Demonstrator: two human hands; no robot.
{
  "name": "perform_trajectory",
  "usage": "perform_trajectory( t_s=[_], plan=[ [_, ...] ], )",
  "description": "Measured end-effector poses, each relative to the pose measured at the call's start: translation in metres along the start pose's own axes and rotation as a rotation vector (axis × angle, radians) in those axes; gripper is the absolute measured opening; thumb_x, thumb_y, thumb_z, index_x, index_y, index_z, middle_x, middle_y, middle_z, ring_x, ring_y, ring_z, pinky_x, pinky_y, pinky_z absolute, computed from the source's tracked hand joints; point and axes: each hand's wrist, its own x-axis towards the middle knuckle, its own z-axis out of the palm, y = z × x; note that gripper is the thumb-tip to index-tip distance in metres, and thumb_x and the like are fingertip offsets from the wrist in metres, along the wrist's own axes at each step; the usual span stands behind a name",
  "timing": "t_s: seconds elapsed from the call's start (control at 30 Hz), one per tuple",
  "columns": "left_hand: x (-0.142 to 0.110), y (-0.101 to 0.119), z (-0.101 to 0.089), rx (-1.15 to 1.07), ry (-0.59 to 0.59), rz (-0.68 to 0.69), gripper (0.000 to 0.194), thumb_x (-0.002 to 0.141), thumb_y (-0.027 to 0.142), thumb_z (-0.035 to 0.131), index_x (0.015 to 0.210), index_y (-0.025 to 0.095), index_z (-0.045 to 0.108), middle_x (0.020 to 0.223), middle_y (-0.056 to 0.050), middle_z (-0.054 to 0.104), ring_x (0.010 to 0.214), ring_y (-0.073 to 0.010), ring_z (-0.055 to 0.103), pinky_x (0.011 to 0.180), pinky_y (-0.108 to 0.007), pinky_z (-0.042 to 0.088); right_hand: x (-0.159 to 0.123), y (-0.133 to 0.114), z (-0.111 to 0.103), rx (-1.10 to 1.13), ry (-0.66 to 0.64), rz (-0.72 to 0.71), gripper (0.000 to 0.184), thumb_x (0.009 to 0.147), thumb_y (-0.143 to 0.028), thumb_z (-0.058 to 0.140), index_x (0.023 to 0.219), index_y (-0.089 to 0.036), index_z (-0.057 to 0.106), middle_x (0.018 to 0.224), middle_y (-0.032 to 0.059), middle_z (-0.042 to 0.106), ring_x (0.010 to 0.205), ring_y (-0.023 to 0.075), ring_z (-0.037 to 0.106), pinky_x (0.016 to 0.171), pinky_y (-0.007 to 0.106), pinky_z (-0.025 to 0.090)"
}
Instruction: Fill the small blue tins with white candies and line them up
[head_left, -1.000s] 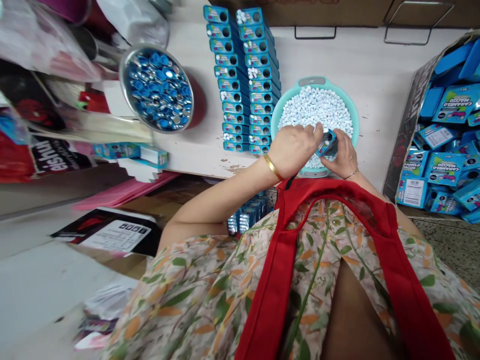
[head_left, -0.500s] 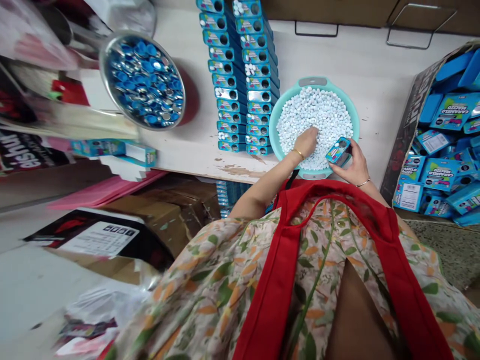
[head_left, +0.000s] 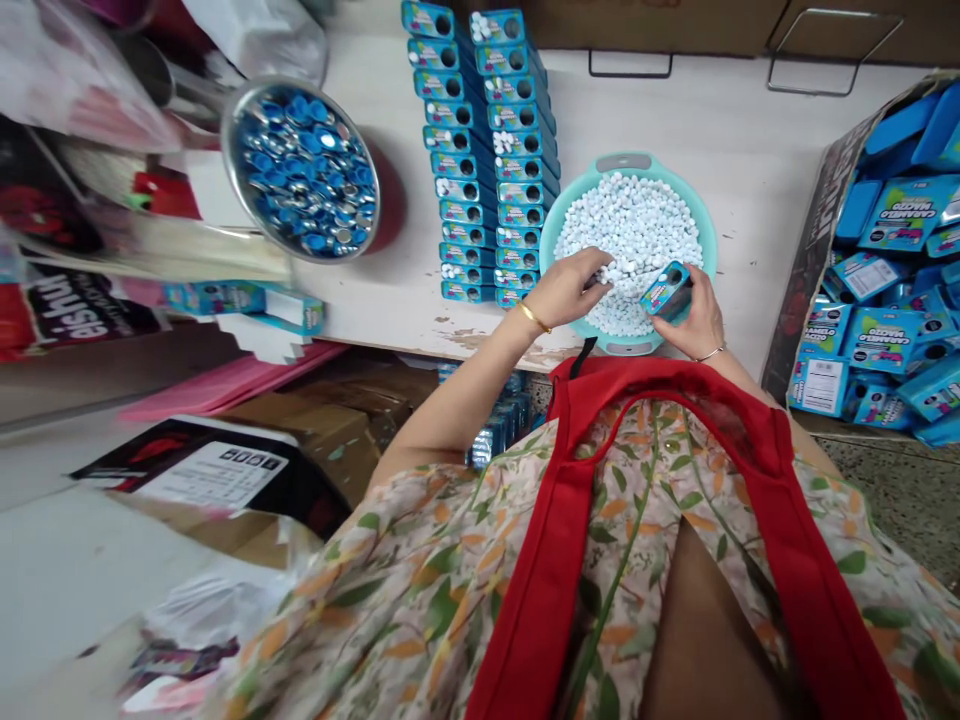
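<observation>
A: At the far left, what can you make out?
B: Little. Translucent plastic bags [head_left: 82,80] are cut off by the picture's edge, and their contents blur. Next comes a round, shiny metal bowl [head_left: 375,180] heaped with small blue-and-silver pieces [head_left: 307,180]; the heap hides its floor.

A: And then?
B: Two rows of slim blue printed boxes [head_left: 525,215], running from the far side of the white counter [head_left: 757,200] towards its near edge. Only their holed ends show well; their long sides are mostly hidden.

A: The left hand [head_left: 571,288]?
B: It is over the left part of a round turquoise plastic basin [head_left: 550,240], close to the counter's near edge. Its fingers curve towards the small, rounded white pieces [head_left: 637,220]. Whether they pinch any, I cannot tell.

A: Where is the small blue rectangular container [head_left: 664,290]?
B: Above the basin's right part, tilted, its upper right end farther from the near edge. It has a dark round opening at that end, and pale lettering and patches of colour too small to read. The fingers of the right hand [head_left: 701,315] grip its right side, covering part of it; its inside is too dark to judge.

A: Rightmost?
B: An open brown cardboard carton [head_left: 806,235] full of blue packs [head_left: 889,340], cut off by the picture's edge.
</observation>
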Motion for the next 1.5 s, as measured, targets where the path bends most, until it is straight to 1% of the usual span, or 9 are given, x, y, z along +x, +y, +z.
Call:
perform_trajectory(
  t_s=[0.23,0.4,0.63,0.83,0.93,1.03,1.17,1.3,1.5],
  plan=[
    [-0.007,0.071,-0.046,0.359,-0.171,-0.060,0.035,0.103,0.018,0.049,0.131,0.014,0.069,0.129,-0.020,0.074,0.120,-0.0335,0.074,0.099,-0.043,0.058,0.007,-0.007,0.016,-0.050,-0.015,-0.116,0.092,0.087,-0.052,0.075,0.164,-0.016,0.039,0.162,0.0253,0.059,0.156,0.0441,0.057,0.134,0.069,0.048],
    [-0.003,0.128,-0.064,0.521,-0.240,-0.153,0.053,0.104,0.010,0.043,0.156,0.008,0.055,0.132,-0.024,0.072,0.112,-0.0322,0.078,0.091,-0.040,0.058,0.005,-0.010,0.018,-0.036,-0.047,-0.109,0.087,0.092,-0.057,0.069,0.163,-0.017,0.041,0.163,0.0242,0.058,0.159,0.0445,0.053,0.134,0.073,0.045],
    [-0.004,0.148,-0.061,0.543,-0.213,-0.108,0.052,0.109,0.009,0.037,0.157,0.005,0.055,0.121,-0.026,0.075,0.109,-0.0328,0.079,0.087,-0.040,0.057,0.005,-0.002,0.023,-0.026,-0.045,-0.093,0.090,0.092,-0.060,0.071,0.165,-0.019,0.038,0.166,0.0233,0.056,0.162,0.0448,0.051,0.135,0.075,0.044],
    [-0.006,0.082,-0.045,0.442,-0.035,-0.181,0.030,0.112,0.018,0.044,0.130,0.016,0.068,0.119,-0.017,0.075,0.106,-0.0264,0.075,0.088,-0.037,0.057,0.004,0.003,0.019,0.030,-0.039,-0.056,0.096,0.088,-0.062,0.078,0.165,-0.019,0.040,0.166,0.0229,0.056,0.160,0.0448,0.052,0.136,0.073,0.043],
    [0.001,0.018,-0.014,0.400,0.000,-0.298,0.028,0.110,0.018,0.049,0.132,0.019,0.065,0.129,-0.016,0.073,0.109,-0.0255,0.072,0.091,-0.037,0.057,0.005,0.002,0.017,0.167,-0.055,0.071,0.101,0.083,-0.070,0.083,0.162,-0.021,0.045,0.158,0.0211,0.062,0.150,0.0429,0.061,0.129,0.069,0.053],
    [0.016,-0.025,0.033,0.337,-0.151,-0.333,0.030,0.105,0.012,0.050,0.130,0.015,0.067,0.131,-0.019,0.073,0.119,-0.0299,0.071,0.098,-0.039,0.057,0.006,-0.002,0.017,0.421,-0.130,0.253,0.093,0.078,-0.078,0.085,0.149,-0.024,0.058,0.130,0.0128,0.075,0.122,0.0343,0.075,0.109,0.058,0.068],
    [0.053,-0.031,0.098,0.112,-0.139,-0.276,0.039,0.106,0.013,0.046,0.139,0.012,0.066,0.143,-0.022,0.070,0.134,-0.0319,0.067,0.113,-0.043,0.054,0.005,-0.007,0.016,0.659,-0.233,0.359,0.081,0.071,-0.081,0.088,0.127,-0.026,0.069,0.112,0.0062,0.078,0.104,0.0265,0.077,0.099,0.047,0.070],
    [0.084,-0.029,0.135,-0.149,-0.003,-0.221,0.045,0.103,0.015,0.049,0.145,0.012,0.063,0.151,-0.021,0.068,0.141,-0.0309,0.065,0.124,-0.046,0.049,-0.004,-0.010,0.008,0.640,-0.208,0.300,0.099,0.068,-0.079,0.090,0.146,-0.027,0.060,0.131,0.0099,0.076,0.115,0.0291,0.077,0.108,0.051,0.068],
    [0.055,-0.055,0.111,-0.241,0.092,-0.086,0.045,0.103,0.035,0.058,0.141,0.011,0.064,0.136,-0.021,0.073,0.118,-0.0276,0.070,0.110,-0.042,0.056,-0.016,-0.004,-0.001,0.371,-0.098,0.115,0.103,0.075,-0.067,0.090,0.158,-0.025,0.047,0.156,0.0180,0.065,0.143,0.0385,0.068,0.127,0.061,0.056]
  ],
)
